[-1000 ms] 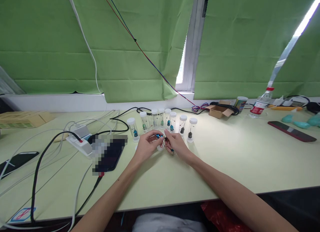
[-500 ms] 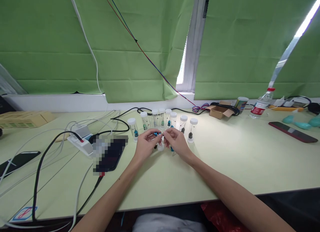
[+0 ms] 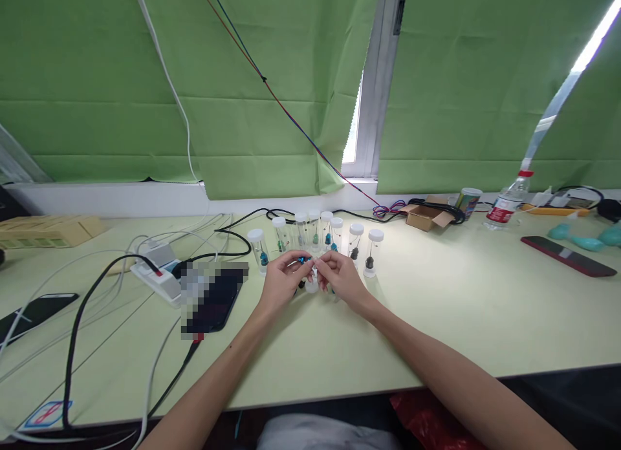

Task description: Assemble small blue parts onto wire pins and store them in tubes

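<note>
My left hand (image 3: pixel 284 275) is closed on a small shiny blue piece (image 3: pixel 304 260), too small to name exactly. Against its fingertips, my right hand (image 3: pixel 342 275) pinches with thumb and forefinger; what it holds there is too small to make out. Around and behind both hands stand several clear vials with white caps, such as a left one (image 3: pixel 257 251) with a blue piece inside and a right one (image 3: pixel 374 253) with a dark piece. Beneath the hands, another white cap (image 3: pixel 311 286) shows between them, partly hidden by the fingers.
To the left lie a dark phone (image 3: pixel 218 301), a white power strip (image 3: pixel 158 275) and tangled cables. At the back right are an open cardboard box (image 3: pixel 424 217), a can (image 3: pixel 468 203) and a water bottle (image 3: pixel 507 204). A dark red-edged slab (image 3: pixel 567 256) lies farther right.
My right fingers have shifted very slightly at the pinch. The left hand with the blue piece stays almost in place, and the vials have not moved.
</note>
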Demonstrator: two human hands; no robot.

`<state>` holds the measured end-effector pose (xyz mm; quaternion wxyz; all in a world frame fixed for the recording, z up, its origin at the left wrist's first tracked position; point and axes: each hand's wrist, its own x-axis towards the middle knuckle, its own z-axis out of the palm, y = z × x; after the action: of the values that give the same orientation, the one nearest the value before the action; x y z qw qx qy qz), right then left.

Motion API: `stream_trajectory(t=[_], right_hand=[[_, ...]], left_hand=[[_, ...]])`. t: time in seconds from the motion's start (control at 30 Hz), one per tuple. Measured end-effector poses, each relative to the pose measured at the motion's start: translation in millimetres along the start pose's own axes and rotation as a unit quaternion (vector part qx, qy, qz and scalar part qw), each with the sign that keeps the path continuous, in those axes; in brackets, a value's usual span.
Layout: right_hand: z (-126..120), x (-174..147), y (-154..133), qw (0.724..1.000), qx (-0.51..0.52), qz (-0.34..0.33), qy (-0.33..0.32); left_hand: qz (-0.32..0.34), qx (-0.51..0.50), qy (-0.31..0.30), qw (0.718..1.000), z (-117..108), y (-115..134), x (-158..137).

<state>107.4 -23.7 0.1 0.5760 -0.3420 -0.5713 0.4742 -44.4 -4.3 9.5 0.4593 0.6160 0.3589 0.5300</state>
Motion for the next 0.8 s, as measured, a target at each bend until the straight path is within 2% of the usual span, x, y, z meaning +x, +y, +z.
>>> stream_trajectory(t=[0.63,0.8], right_hand=[[0.2,2.0,5.2,0.999,0.003,0.044,-0.004],[0.0,1.3,5.8,0.999,-0.029,0.021,0.010]], left_hand=[[-0.013,-0.004,-0.015,1.000,0.2,3.1,-1.6],[-0.020,0.002,-0.005,1.000,1.7,4.2,-1.5]])
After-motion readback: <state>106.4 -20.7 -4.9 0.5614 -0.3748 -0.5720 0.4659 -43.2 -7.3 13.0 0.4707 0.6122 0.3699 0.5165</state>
